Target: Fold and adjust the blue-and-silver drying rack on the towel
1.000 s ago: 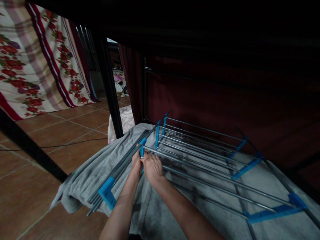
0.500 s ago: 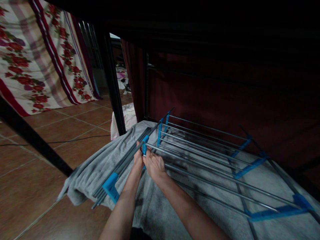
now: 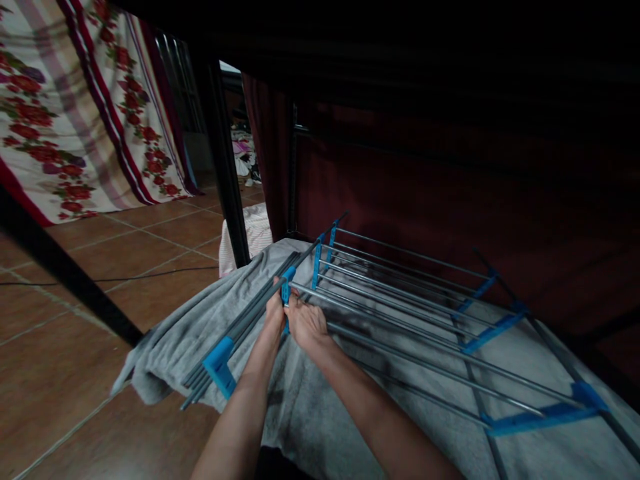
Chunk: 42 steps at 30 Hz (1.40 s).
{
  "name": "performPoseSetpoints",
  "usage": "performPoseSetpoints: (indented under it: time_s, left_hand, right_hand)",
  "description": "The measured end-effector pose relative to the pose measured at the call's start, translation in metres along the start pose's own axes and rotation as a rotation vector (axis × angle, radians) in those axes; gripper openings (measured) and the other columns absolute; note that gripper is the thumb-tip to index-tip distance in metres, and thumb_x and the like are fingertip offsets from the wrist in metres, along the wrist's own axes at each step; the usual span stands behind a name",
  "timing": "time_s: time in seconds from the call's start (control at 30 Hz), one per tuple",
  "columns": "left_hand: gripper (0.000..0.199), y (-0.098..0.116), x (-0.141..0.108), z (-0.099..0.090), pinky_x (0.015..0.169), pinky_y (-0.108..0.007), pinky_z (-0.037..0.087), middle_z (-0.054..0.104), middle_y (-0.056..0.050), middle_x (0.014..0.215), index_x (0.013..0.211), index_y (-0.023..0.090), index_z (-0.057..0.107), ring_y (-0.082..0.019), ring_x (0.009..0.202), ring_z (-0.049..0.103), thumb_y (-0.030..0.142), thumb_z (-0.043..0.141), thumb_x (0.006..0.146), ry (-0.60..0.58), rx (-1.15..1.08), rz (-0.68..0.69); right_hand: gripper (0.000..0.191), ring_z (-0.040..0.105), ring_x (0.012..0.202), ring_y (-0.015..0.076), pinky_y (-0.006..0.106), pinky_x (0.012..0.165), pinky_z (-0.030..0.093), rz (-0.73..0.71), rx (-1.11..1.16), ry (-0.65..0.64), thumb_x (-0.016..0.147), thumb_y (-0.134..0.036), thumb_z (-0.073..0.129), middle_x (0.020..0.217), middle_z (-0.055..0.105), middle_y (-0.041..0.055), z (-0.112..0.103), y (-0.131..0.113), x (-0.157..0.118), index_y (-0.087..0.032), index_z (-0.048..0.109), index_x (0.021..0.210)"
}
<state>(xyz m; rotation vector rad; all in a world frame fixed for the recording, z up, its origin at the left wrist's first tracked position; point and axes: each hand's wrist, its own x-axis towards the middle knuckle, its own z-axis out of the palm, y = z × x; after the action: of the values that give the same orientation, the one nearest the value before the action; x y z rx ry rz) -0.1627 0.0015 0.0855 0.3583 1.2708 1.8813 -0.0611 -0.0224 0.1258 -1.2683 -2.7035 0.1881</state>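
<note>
A metal rack (image 3: 390, 319) with several grey rods and blue plastic joints lies on a grey blanket (image 3: 310, 400). My left hand (image 3: 275, 308) is closed around the blue bracket (image 3: 286, 288) at the rack's near left side. Right beside it, my right hand (image 3: 306, 320) grips a rod end at the same bracket; its fingertips are partly hidden. Loose grey rods (image 3: 245, 320) lie bundled to the left of my hands, with a blue corner piece (image 3: 219, 367) at their lower end. More blue crossbars (image 3: 545, 421) join the rods at the right.
Black bed-frame posts (image 3: 231, 167) stand at the left, one slanting at the lower left (image 3: 65, 273). A dark red curtain (image 3: 400, 193) hangs behind. Tiled floor (image 3: 150, 247), a cable (image 3: 165, 272) and a floral cloth (image 3: 100, 120) are at the left.
The view has shifted slightly, so the rack and hands appear a little further left. Both hands keep their hold at the blue bracket.
</note>
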Motion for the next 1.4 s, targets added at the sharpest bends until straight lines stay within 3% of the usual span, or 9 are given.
performPoseSetpoints:
  time_s: [0.23, 0.47, 0.63, 0.93, 1.07, 1.27, 1.4]
  left_hand:
    - [0.047, 0.002, -0.003, 0.001, 0.062, -0.035, 0.058, 0.062, -0.006, 0.059, 0.059, 0.025, 0.056, -0.026, 0.074, 0.069, 0.066, 0.069, 0.078, -0.004, 0.003, -0.014]
    - [0.045, 0.011, -0.008, 0.003, 0.059, -0.033, 0.053, 0.051, -0.001, 0.053, 0.059, 0.026, 0.053, -0.023, 0.064, 0.060, 0.060, 0.073, 0.081, 0.071, 0.022, -0.024]
    - [0.043, 0.011, -0.004, 0.006, 0.058, -0.032, 0.053, 0.054, -0.002, 0.054, 0.059, 0.025, 0.054, -0.022, 0.063, 0.060, 0.058, 0.069, 0.084, 0.083, 0.007, -0.033]
    - [0.051, 0.003, 0.005, 0.003, 0.062, -0.034, 0.058, 0.062, -0.005, 0.058, 0.059, 0.026, 0.055, -0.026, 0.073, 0.069, 0.072, 0.067, 0.077, 0.042, -0.020, -0.034]
    - [0.050, 0.000, 0.007, 0.000, 0.054, -0.031, 0.054, 0.056, -0.002, 0.052, 0.059, 0.026, 0.054, -0.022, 0.062, 0.063, 0.071, 0.069, 0.076, 0.043, -0.012, -0.011]
    - [0.051, -0.004, 0.008, -0.003, 0.039, -0.024, 0.032, 0.043, 0.006, 0.047, 0.058, 0.024, 0.048, -0.010, 0.041, 0.037, 0.068, 0.070, 0.074, 0.075, 0.001, 0.062]
    - [0.049, -0.005, 0.007, -0.003, 0.043, -0.024, 0.035, 0.046, 0.006, 0.050, 0.059, 0.023, 0.051, -0.010, 0.044, 0.041, 0.066, 0.072, 0.071, 0.086, 0.015, 0.102]
  right_hand:
    - [0.033, 0.079, 0.100, 0.0238, 0.034, 0.083, 0.060, -0.014, -0.007, 0.004, 0.112, -0.033, 0.039, 0.116, 0.079, 0.0150, -0.002, 0.000, 0.000, -0.014, 0.057, 0.132]
    - [0.030, 0.075, 0.110, 0.0226, 0.031, 0.093, 0.057, 0.022, -0.002, 0.092, 0.109, -0.020, 0.042, 0.122, 0.077, 0.0171, 0.004, -0.007, 0.000, -0.012, 0.062, 0.129]
    - [0.031, 0.077, 0.104, 0.0222, 0.031, 0.084, 0.058, 0.028, -0.013, 0.047, 0.111, -0.029, 0.038, 0.118, 0.078, 0.0145, 0.004, -0.006, 0.001, -0.014, 0.062, 0.127]
    - [0.037, 0.076, 0.104, 0.0194, 0.030, 0.083, 0.055, 0.027, -0.016, 0.024, 0.113, -0.037, 0.034, 0.119, 0.078, 0.0131, 0.004, -0.005, 0.001, -0.018, 0.061, 0.130]
    - [0.037, 0.076, 0.103, 0.0205, 0.030, 0.082, 0.054, 0.024, 0.004, 0.017, 0.113, -0.035, 0.035, 0.118, 0.079, 0.0126, 0.000, -0.002, 0.003, -0.015, 0.060, 0.132]
    - [0.033, 0.076, 0.106, 0.0207, 0.032, 0.087, 0.053, -0.029, 0.026, -0.025, 0.112, -0.035, 0.041, 0.121, 0.078, 0.0105, -0.007, 0.008, 0.006, -0.023, 0.062, 0.134]
    - [0.034, 0.074, 0.112, 0.0214, 0.032, 0.090, 0.054, -0.025, 0.039, -0.021, 0.111, -0.032, 0.042, 0.128, 0.075, 0.0120, -0.006, 0.008, 0.002, -0.018, 0.059, 0.137]
